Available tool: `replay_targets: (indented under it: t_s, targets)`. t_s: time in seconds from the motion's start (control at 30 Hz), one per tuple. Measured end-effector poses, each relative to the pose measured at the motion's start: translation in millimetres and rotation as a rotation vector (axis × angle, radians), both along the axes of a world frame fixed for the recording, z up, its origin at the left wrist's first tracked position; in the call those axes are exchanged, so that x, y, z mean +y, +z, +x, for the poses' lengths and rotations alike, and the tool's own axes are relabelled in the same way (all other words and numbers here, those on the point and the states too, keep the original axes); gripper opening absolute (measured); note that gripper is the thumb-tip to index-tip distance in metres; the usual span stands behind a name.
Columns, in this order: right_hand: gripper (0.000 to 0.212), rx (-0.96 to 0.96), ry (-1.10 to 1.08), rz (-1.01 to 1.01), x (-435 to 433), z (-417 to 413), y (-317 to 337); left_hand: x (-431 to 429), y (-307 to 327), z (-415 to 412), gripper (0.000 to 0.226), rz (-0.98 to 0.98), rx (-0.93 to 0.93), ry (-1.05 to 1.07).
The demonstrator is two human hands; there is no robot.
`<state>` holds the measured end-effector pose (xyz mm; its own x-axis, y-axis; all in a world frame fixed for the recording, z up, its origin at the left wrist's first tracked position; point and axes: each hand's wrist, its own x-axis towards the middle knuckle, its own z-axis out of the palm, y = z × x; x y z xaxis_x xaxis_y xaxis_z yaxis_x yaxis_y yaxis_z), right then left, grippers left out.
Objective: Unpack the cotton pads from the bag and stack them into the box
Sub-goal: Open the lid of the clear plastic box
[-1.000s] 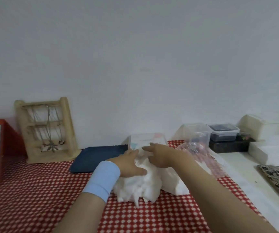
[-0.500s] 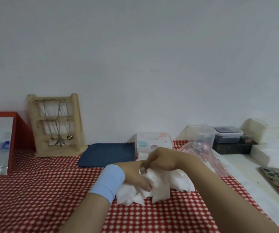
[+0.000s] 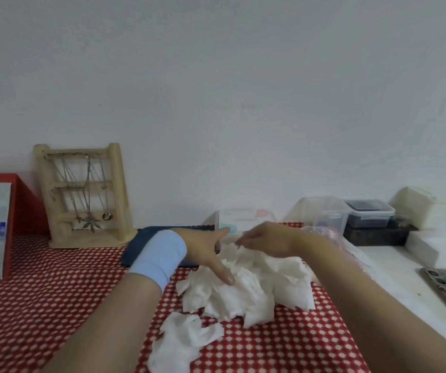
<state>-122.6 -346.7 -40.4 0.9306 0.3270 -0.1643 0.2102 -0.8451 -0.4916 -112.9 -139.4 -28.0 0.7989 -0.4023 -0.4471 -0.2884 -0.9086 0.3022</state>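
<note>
Cotton pads [image 3: 243,289] are slumping out of the bunch the hands were squeezing half a second ago.

The left hand [image 3: 205,251] is lying flat, thumb pressing the heap; the right hand [image 3: 267,239] seems to be pinching a top pad, though blur is hiding the contact. One clump is lying loose nearer the camera, probably needing regathering before anything is going into the box [image 3: 246,220] just behind.

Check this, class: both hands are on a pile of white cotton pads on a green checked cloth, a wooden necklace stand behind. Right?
No: the head view shows the checked cloth is red and white, not green. The left hand and right hand are on the pile of white cotton pads, the wooden necklace stand behind.
</note>
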Motion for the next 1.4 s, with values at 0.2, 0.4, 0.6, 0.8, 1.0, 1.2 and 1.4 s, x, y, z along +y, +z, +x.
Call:
replay_targets:
  t_s: [0.2, 0.4, 0.6, 0.8, 1.0, 1.2, 1.4]
  targets:
    - [0.035, -0.313, -0.1, -0.095, -16, 46, 13, -6, 15, 46, 0.09, -0.241, -0.1, 0.133]
    - [0.057, -0.253, -0.046, -0.378, -11, 85, -14, -21, -5, 84, 0.063, -0.114, -0.243, 0.143]
    - [0.048, -0.507, 0.045, -0.558, -4, 99, -19, -28, -27, 104, 0.073, -0.034, -0.331, 0.089]
    - [0.033, -0.517, 0.137, -0.668, 4, 98, -17, -29, -38, 110, 0.056, -0.005, -0.462, 0.053]
    - [0.032, -0.503, 0.187, -0.703, 7, 95, -17, -33, -43, 108, 0.054, 0.013, -0.509, 0.036]
    - [0.026, -0.472, 0.228, -0.739, 13, 94, -15, -33, -37, 110, 0.059, -0.003, -0.481, 0.053]
    - [0.025, -0.562, 0.166, -0.67, 1, 100, 1, -32, -37, 111, 0.086, -0.085, -0.469, 0.052]
